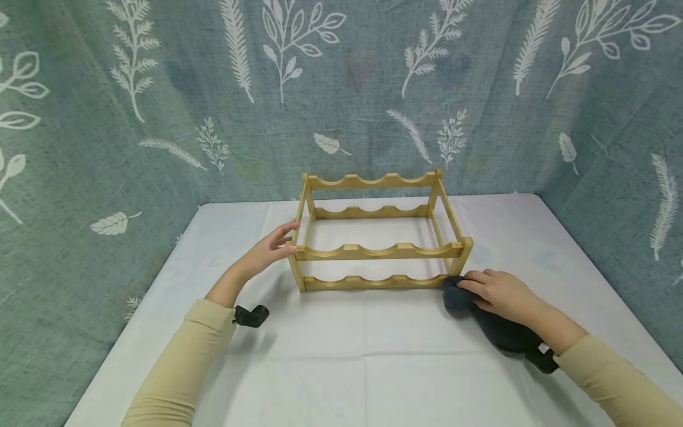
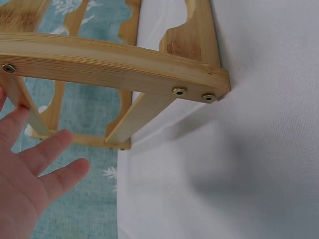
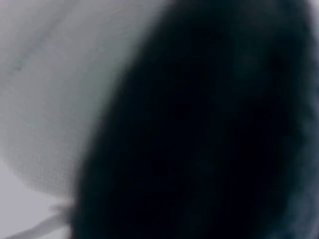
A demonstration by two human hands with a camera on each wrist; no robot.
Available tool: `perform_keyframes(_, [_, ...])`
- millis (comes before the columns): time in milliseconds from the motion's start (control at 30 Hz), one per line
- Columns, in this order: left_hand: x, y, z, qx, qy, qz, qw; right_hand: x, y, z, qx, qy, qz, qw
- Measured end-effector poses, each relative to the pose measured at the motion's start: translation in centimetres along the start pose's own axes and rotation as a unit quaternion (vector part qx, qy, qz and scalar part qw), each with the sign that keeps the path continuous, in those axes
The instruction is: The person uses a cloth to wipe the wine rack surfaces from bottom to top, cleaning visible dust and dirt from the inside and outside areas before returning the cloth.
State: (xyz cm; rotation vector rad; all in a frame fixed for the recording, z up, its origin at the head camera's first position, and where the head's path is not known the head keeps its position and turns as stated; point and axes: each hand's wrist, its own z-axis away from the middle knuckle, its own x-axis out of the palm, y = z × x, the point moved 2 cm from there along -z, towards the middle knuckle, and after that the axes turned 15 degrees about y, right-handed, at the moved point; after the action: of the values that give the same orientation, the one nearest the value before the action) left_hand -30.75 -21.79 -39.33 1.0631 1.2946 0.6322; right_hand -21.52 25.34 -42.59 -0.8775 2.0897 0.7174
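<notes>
A light wooden rack (image 1: 349, 252) with scalloped rails, like a wine rack, stands on the white-covered table. At its left end is my left hand (image 1: 271, 244), its fingers (image 2: 52, 149) spread and fairly straight. One fingertip meets the wood in the left wrist view. My right hand (image 1: 504, 296) grips a dark navy cloth (image 1: 459, 296) beside the rack's front right foot. The cloth's bunched end touches or nearly touches that lower corner, and the rest trails under the palm toward the wrist. A dark blur of cloth (image 3: 194, 129) fills most of the right wrist view.
The white tabletop (image 1: 331, 367) has faint fold creases. Grey-green curtains (image 1: 352, 89) with white leaf prints hang behind and along both sides. A small black wrist camera (image 1: 252, 316) sits on the left wrist, and another camera (image 1: 542, 359) on the right.
</notes>
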Motion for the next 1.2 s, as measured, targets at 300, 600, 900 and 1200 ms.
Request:
perform_keyframes(300, [-0.1,0.1,0.1,0.001,-0.002,-0.006,1.0,-1.4,0.8,-0.7,-0.006,0.015,0.024,0.9996])
perform_keyframes(600, [-0.1,0.0,0.2,0.003,-0.004,0.005,1.0,-4.1,1.8,-1.6,-0.007,0.068,0.01,0.9976])
perform_keyframes(900, [-0.1,0.3,0.0,0.006,-0.004,-0.001,1.0,-6.2,2.3,-2.5,0.001,0.111,0.014,0.9937])
perform_keyframes(1200, [-0.1,0.1,0.1,0.007,-0.004,0.0,1.0,-6.6,1.3,-3.1,0.002,0.131,0.002,0.9913])
